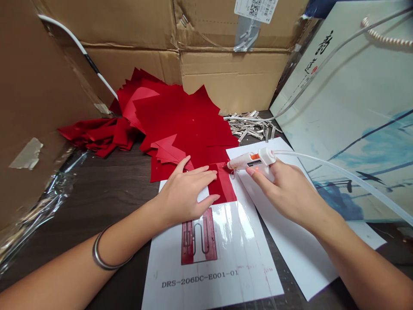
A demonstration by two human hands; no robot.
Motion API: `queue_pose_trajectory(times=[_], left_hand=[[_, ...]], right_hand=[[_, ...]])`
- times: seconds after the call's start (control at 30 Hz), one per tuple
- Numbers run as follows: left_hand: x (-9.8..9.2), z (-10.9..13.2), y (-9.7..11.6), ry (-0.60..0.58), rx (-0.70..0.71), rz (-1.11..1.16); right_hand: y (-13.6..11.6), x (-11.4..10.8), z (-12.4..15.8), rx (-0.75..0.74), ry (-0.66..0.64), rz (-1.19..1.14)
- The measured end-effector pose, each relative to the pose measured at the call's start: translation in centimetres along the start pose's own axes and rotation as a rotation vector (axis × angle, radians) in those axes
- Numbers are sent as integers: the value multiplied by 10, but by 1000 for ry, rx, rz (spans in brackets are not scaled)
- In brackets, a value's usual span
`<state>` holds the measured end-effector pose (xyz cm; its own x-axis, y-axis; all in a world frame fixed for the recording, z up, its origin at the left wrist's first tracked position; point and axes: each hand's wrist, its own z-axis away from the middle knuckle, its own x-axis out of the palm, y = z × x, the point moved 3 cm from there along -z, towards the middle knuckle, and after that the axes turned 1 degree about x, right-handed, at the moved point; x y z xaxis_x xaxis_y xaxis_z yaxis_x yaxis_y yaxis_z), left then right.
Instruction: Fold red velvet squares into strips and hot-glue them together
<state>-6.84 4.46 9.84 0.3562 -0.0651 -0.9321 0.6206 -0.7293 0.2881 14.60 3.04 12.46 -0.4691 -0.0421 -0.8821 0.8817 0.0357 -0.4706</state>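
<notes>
My right hand (288, 191) is wrapped around a white hot glue gun (267, 156) with an orange window. The nozzle points left and meets the upper right part of a small red cloth piece (222, 189); whether it touches cannot be told. My left hand (190, 189) lies flat with its fingers spread, holding nothing, over the left side of that red piece. Beneath is a glossy white printed sheet (238, 245) with a picture of a red rectangle and the code "DRS-206DC-E001-01". Part of the red piece is hidden under my left hand.
Behind my hands lies a pile of red cloth sheets (183, 112), with folded red strips (97, 133) at left. Metal clips (250, 127) are heaped at the back right. Cardboard walls (222, 79) and a pale paper bag (351, 112) enclose the table. A translucent glue stick (342, 176) trails right.
</notes>
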Motion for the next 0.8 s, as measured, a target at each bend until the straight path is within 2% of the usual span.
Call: queue_pose_trajectory(times=[0.37,0.57,0.67,0.8], left_hand=[[-1,0,0,15,6,-11],[-1,0,2,-8,55,-57],[0,1,3,-32,80,-92],[1,2,6,-47,121,-164]], right_hand=[[7,0,4,89,-1,53],[11,-9,8,24,69,0],[19,-16,9,2,18,-47],[27,-23,9,-110,-115,-110]])
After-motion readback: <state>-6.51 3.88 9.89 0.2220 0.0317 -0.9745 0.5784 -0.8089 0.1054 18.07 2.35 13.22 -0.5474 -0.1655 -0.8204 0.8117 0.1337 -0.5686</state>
